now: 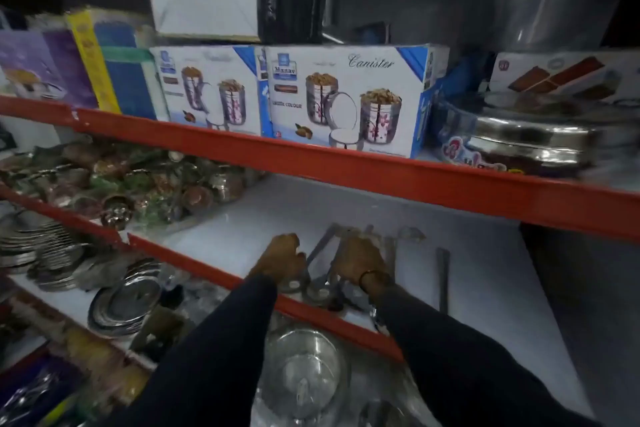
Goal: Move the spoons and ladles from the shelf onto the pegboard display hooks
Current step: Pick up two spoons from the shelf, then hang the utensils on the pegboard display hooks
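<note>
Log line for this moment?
stage: gathering | left hand: on ladles | right hand: on ladles | place: white shelf | pegboard: unseen

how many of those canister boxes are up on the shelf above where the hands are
2. One canister box stands left of centre on the upper shelf, and the second canister box stands touching its right side. More may be hidden behind them.

Above the red shelf rail (pixel 346 163) stand 2 canister boxes (pixel 341 97), below it 2 hands (pixel 282 262) reach among a blurred cluster of ladles (pixel 320 288) too smeared to count, with 1 separate handle (pixel 443 279) right of them.
</note>
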Action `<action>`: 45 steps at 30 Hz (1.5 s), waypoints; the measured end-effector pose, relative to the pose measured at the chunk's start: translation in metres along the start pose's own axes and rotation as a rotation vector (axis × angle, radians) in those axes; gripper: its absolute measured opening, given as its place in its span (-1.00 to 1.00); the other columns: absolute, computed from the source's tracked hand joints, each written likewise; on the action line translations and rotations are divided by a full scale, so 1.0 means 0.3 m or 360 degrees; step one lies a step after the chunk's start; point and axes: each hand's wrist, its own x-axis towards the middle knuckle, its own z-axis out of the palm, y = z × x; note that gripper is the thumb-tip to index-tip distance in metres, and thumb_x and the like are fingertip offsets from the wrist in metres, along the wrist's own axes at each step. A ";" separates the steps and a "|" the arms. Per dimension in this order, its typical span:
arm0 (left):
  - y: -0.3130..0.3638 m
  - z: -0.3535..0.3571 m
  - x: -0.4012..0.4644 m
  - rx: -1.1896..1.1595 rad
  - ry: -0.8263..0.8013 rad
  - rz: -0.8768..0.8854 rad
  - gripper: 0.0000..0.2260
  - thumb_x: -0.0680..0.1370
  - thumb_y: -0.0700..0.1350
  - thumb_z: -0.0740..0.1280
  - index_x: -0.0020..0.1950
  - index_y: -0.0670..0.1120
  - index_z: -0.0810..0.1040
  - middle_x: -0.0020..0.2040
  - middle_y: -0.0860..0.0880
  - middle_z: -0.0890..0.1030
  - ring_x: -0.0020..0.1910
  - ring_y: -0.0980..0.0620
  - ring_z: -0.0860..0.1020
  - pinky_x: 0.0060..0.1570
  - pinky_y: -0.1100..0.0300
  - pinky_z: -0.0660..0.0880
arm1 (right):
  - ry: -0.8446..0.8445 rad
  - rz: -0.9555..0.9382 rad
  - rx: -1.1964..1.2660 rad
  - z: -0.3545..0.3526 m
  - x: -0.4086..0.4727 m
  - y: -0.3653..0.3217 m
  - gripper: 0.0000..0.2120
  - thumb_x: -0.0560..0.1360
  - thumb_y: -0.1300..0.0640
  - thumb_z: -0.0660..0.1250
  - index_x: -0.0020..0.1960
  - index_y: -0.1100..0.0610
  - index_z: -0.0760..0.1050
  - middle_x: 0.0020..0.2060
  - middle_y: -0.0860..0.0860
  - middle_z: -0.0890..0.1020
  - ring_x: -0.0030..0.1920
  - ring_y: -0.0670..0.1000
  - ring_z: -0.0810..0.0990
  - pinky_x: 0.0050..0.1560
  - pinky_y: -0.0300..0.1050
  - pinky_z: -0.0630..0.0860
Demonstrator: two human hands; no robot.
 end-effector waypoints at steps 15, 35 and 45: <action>-0.072 0.000 0.183 -0.0818 -0.0212 -0.0510 -0.68 0.47 -0.06 0.39 0.07 -0.29 0.58 -0.07 -0.32 0.67 -0.11 -0.27 0.66 -0.15 -0.02 0.55 | -0.0274 0.0450 0.0755 0.022 0.243 -0.052 -0.65 0.30 0.05 0.42 -0.02 0.26 0.65 -0.11 0.15 0.72 -0.17 0.14 0.67 -0.14 -0.05 0.60; -0.776 -0.685 -1.452 -0.1088 0.1414 -0.1177 -0.73 0.59 -0.32 0.33 -0.31 -0.15 0.54 -0.47 -0.03 0.52 -0.58 0.15 0.43 -0.61 0.35 0.36 | -0.1075 -0.1360 0.0851 0.386 -0.774 -1.290 -0.92 0.40 0.24 0.52 -0.13 0.13 0.66 -0.39 -0.04 0.59 -0.39 -0.11 0.50 -0.43 -0.33 0.45; -0.450 -0.733 -2.417 -0.0393 0.2473 -0.1769 -0.74 0.63 -0.24 0.28 -0.25 -0.18 0.61 -0.41 -0.05 0.59 -0.47 0.08 0.55 -0.40 0.23 0.51 | -0.2167 -0.2119 0.1105 0.305 -1.813 -1.588 -0.85 0.42 0.20 0.53 -0.04 0.24 0.70 -0.31 0.05 0.64 -0.37 -0.06 0.55 -0.32 -0.26 0.53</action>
